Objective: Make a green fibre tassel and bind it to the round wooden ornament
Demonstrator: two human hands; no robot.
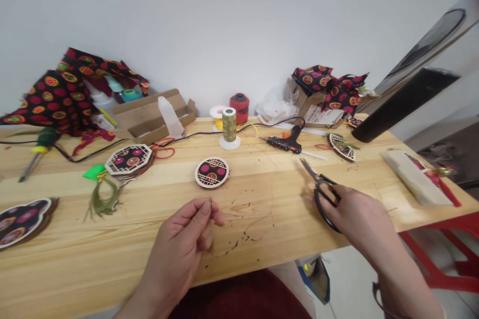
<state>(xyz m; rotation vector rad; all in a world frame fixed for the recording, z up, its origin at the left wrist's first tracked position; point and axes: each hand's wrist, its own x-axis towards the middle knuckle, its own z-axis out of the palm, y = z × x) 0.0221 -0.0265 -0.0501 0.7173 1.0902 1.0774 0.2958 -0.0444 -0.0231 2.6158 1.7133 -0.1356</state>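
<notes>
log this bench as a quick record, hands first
left hand: thumb and fingers pinched on a tiny brownish thing, too small to identify
right hand: holding black-handled metal scissors, pointing away from the person
ahead of left hand: round disc, cream fretwork over patterned fabric
behind disc: upright olive thread spool
beyond scissors: black glue gun
left side: octagonal fabric-covered piece, olive tassel beside it
surface: pale wooden table, dark scraps between hands

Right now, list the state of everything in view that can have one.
Left hand: pinched shut on a small thing, mostly hidden.
Right hand: closed on the scissors.
Scissors: held, blade opening unclear.
Glue gun: lying on its side; power cannot be told.
Olive thread spool: upright.
Red spool: upright.
Long cardboard box: open.
Translucent bottle: standing.
Round frame: lying flat.
Octagonal frame: lying flat.
Screwdriver: lying down.
</notes>
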